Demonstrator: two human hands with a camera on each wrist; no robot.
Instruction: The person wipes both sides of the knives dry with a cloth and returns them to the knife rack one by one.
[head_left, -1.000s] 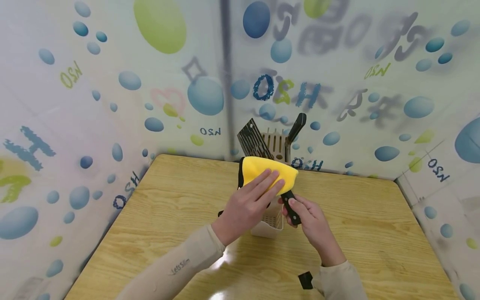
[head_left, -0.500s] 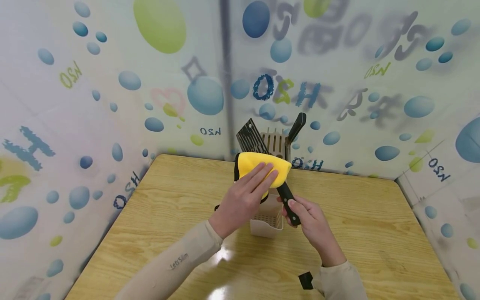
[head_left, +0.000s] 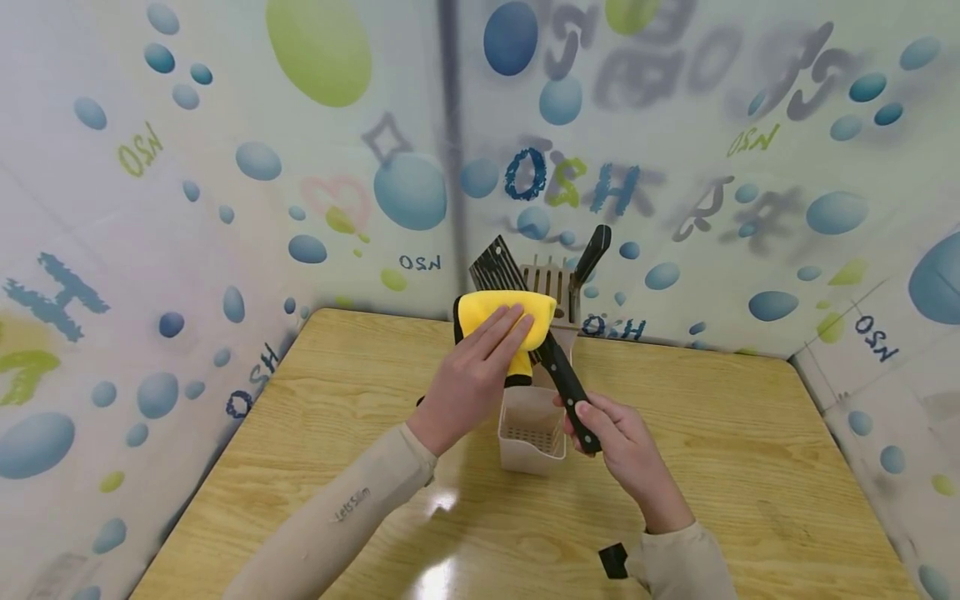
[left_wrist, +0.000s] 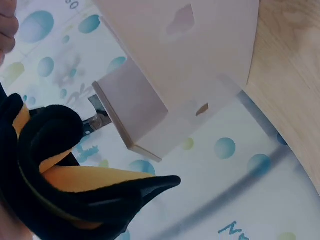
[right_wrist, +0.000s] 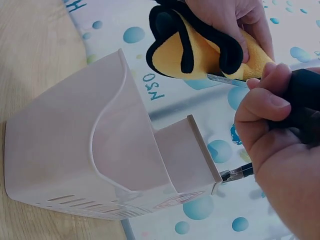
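Observation:
My right hand (head_left: 618,437) grips the black riveted handle (head_left: 570,392) of a cleaver in the head view. Its dark striped blade (head_left: 498,265), with a small hole at the corner, points up and left. A yellow cloth (head_left: 487,310) with black edging is folded over the blade's middle and hides it there. My left hand (head_left: 468,379) lays its fingers along the top of the cloth. From the right wrist view, the left thumb presses from the other side, so cloth (right_wrist: 195,55) and blade are pinched between. The left wrist view shows the cloth's folded black edge (left_wrist: 100,205).
Behind the hands stands a pale knife holder (head_left: 531,458) with a perforated front bin and a slotted top. Another black-handled knife (head_left: 594,252) sits in it, tilted right. The wooden table (head_left: 360,375) meets patterned walls at the back and sides.
My left hand has slid the cloth left and up along the blade, away from the handle, baring the blade's base. The right hand keeps its grip nearly still.

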